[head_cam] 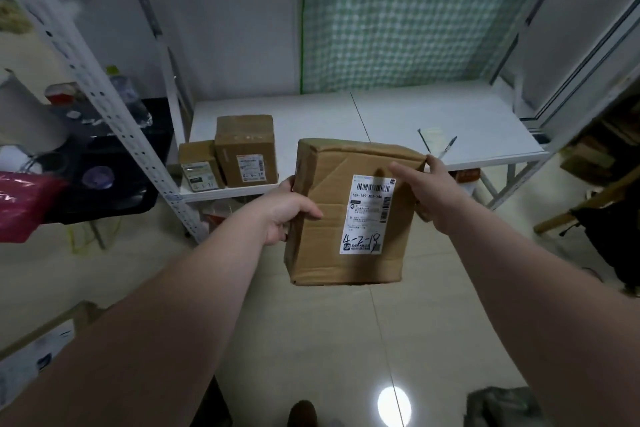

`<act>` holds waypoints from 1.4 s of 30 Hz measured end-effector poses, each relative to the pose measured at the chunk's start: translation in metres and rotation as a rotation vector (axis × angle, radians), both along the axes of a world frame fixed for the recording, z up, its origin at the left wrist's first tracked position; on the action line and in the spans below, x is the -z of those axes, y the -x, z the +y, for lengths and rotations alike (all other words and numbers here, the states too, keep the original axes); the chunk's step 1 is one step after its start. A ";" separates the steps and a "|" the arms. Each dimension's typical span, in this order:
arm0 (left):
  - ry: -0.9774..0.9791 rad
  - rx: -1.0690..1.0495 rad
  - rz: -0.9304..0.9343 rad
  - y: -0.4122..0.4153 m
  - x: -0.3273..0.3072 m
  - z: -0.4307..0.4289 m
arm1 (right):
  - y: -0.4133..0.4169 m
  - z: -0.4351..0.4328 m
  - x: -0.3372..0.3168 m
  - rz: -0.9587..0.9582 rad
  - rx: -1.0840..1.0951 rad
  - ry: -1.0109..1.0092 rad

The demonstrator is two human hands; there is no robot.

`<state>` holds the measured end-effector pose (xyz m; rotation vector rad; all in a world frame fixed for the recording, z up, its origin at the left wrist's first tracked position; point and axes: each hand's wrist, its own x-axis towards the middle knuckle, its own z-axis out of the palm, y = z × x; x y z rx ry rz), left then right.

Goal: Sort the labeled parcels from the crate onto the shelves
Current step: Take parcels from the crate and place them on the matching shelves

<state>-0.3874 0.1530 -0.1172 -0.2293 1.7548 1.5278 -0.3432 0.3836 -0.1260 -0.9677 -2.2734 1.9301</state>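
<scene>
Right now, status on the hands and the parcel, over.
Left hand, right hand both grip the parcel, held in air. Two boxes already on the white shelf ahead. Nothing seen blocking.

Beige floor tiles [311,340], grey wall [225,10], green checked curtain [398,10], lamp glare [393,404] underfoot.

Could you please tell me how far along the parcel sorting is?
Done: a smaller parcel and a taller parcel stand together on the white shelf's left end. In hand: the left hand and right hand hold a third parcel, marked 4-2-18, in the air before that shelf. Left: setting it down; the crate is out of view, so the remaining count is unknown.
</scene>
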 end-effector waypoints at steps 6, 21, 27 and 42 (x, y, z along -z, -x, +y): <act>-0.044 -0.080 0.081 0.041 -0.024 -0.003 | 0.041 0.001 -0.020 0.005 -0.048 0.071; -0.221 -0.420 0.551 0.080 -0.243 -0.042 | 0.136 -0.029 -0.216 0.403 -0.592 0.136; -0.268 -0.536 0.706 0.102 -0.306 -0.061 | 0.168 -0.053 -0.284 0.547 -0.542 0.104; -0.131 -0.473 0.913 0.235 -0.392 -0.159 | 0.309 -0.160 -0.367 0.727 -0.414 0.084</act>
